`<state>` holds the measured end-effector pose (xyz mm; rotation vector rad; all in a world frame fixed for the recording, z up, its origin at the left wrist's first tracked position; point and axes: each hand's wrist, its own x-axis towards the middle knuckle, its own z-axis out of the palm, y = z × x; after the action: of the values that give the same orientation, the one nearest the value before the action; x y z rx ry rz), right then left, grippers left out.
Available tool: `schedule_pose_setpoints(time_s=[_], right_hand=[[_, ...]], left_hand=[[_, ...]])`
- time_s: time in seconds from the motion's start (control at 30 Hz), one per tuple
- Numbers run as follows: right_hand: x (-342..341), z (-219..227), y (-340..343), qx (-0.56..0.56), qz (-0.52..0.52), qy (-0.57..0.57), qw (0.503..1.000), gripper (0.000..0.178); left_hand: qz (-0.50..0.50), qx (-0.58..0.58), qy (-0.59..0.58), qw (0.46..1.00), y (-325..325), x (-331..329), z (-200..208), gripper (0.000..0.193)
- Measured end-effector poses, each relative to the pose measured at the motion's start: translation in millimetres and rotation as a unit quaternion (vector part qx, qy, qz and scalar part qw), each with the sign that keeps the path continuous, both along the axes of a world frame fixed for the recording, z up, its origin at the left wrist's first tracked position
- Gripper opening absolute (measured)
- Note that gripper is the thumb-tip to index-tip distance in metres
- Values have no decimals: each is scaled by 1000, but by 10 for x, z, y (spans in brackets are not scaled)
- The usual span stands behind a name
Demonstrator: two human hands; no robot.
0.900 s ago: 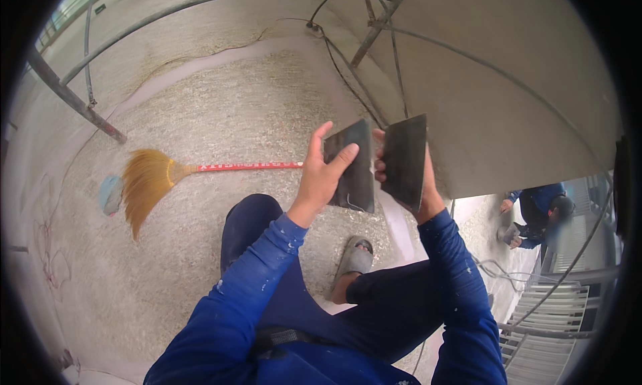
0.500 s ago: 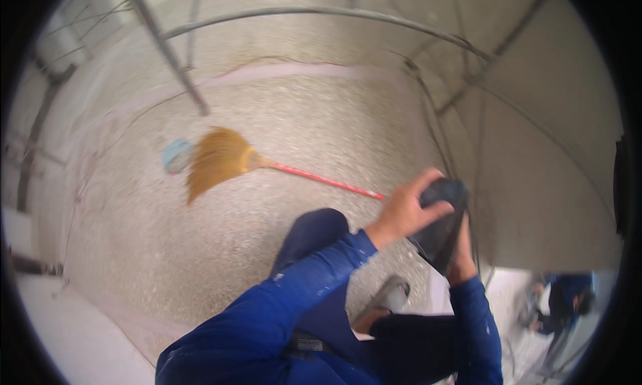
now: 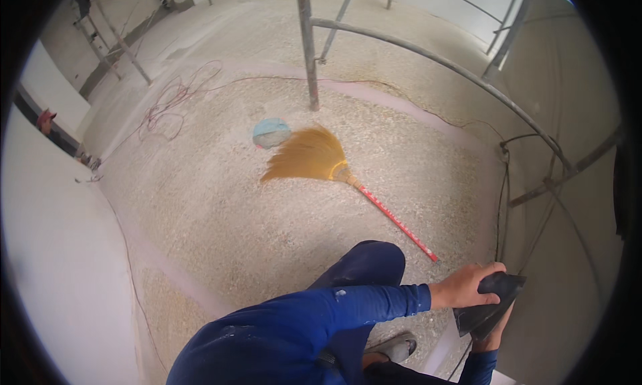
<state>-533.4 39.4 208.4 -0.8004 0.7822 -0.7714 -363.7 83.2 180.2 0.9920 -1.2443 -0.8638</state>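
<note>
Both of the person's hands are over at the right side, just beyond the bent knee (image 3: 378, 256), and close to the grey wall (image 3: 562, 318). The left hand (image 3: 468, 288) reaches across with its palm down, thumb and fingers spread apart and bent over the dark flat plates (image 3: 493, 313), which it has hold of; the thumb lies across the near face while the fingers go over the top edge. The right hand (image 3: 495, 333) comes up from below against those same plates, mostly hidden behind them, so I can't tell how far its fingers are closed. The plates are up off the floor (image 3: 221, 231), tilted, one seeming to lie against the other. Below them a grey slipper (image 3: 402, 347) shows on the person's foot. Further out, a straw broom (image 3: 311, 154) lies flat, its red handle (image 3: 399, 222) pointing back toward the left hand, and its bristles just beside a pale blue round thing (image 3: 271, 131). A metal scaffold post (image 3: 307, 50) stands behind it, with loose reddish cord (image 3: 167, 104) tangled off to the left.
</note>
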Motion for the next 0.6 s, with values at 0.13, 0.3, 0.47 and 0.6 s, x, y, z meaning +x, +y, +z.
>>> schedule_pose_setpoints(time_s=[0.13, 0.3, 0.47, 0.6], right_hand=[[-46, 1, -92, -19, 32, 45, 998, 64], [82, 18, -55, -95, 33, 171, 980, 65], [205, 120, 26, -145, 60, 239, 958, 66], [256, 187, 51, -164, 72, 266, 947, 67]], left_hand=[[129, -45, -23, 990, -39, 24, -81, 65], [-14, -5, 18, 1000, 58, 94, -68, 65], [85, -15, 49, 995, 71, 218, 5, 66], [62, -82, -39, 994, 106, 102, 56, 55]])
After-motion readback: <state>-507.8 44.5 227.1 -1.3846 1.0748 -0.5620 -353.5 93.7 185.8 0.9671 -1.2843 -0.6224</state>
